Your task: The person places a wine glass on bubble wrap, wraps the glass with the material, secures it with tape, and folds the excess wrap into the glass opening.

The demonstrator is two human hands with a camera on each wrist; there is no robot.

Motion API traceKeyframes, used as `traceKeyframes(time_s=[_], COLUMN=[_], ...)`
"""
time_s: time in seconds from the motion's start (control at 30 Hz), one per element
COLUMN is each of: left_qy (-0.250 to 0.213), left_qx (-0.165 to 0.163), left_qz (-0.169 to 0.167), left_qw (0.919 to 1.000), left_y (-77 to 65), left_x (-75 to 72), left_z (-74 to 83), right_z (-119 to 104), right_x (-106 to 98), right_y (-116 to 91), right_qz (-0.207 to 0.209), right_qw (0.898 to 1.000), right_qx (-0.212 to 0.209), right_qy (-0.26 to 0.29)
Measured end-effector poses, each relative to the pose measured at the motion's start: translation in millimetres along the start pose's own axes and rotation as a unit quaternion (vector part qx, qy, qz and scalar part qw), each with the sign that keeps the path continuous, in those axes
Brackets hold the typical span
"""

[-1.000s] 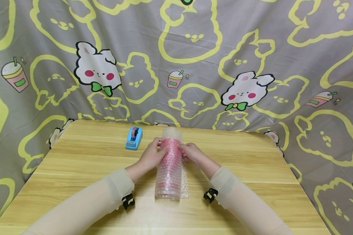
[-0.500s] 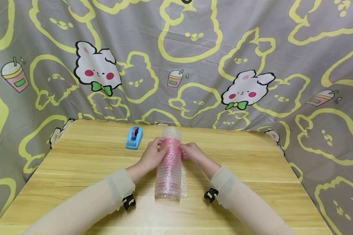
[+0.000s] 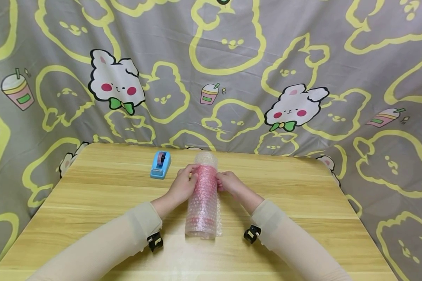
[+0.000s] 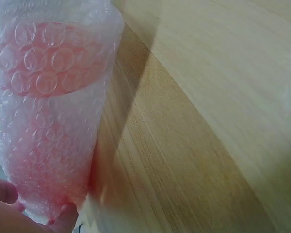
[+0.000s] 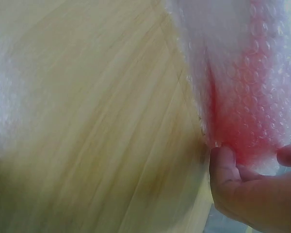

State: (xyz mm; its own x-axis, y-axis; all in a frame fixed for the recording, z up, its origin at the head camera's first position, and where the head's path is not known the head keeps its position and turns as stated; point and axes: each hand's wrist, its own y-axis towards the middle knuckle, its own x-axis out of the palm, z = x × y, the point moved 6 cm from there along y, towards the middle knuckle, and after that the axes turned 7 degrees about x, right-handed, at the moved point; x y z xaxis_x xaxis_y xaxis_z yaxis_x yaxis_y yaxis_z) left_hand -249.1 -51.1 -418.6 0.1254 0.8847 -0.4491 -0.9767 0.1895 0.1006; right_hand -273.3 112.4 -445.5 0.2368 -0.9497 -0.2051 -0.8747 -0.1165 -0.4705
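A cylinder-shaped bundle of clear bubble wrap [image 3: 203, 203] lies lengthwise on the table, its long side pointing away from me. Pink and red from something inside show through the bubbles, also in the left wrist view, where a pink band [image 4: 48, 60] stands out. My left hand [image 3: 180, 188] grips the far left side of the bundle, thumb nearer to me than the fingers. On the opposite side my right hand [image 3: 231, 183] pinches the wrap with thumb and fingers curled. A narrow loose flap [image 3: 219, 222] of wrap sticks out along the bundle's right side.
A blue tape dispenser [image 3: 160, 165] with a roll of tape stands left of the bundle, towards the back. The wooden table [image 3: 288, 242] ends at a grey patterned curtain [image 3: 232, 89] behind and at both sides.
The loose flap on the right has become narrower as the wrap is drawn round. My left thumb has slid back towards the bundle's left side. The right hand stays nearly in place.
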Motion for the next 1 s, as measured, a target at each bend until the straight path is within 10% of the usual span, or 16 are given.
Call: traceKeyframes(time_s=[1.0], left_qy=[-0.052], left_qx=[-0.07], left_qz=[0.005], left_qw=[0.9962], left_y=[2.0], left_x=[0.0], left_z=[-8.7], right_z=[1.6], right_x=[-1.9], right_y=[1.1], right_qz=[-0.011], right_qw=[0.999], right_qx=[-0.015], right_qy=[0.028])
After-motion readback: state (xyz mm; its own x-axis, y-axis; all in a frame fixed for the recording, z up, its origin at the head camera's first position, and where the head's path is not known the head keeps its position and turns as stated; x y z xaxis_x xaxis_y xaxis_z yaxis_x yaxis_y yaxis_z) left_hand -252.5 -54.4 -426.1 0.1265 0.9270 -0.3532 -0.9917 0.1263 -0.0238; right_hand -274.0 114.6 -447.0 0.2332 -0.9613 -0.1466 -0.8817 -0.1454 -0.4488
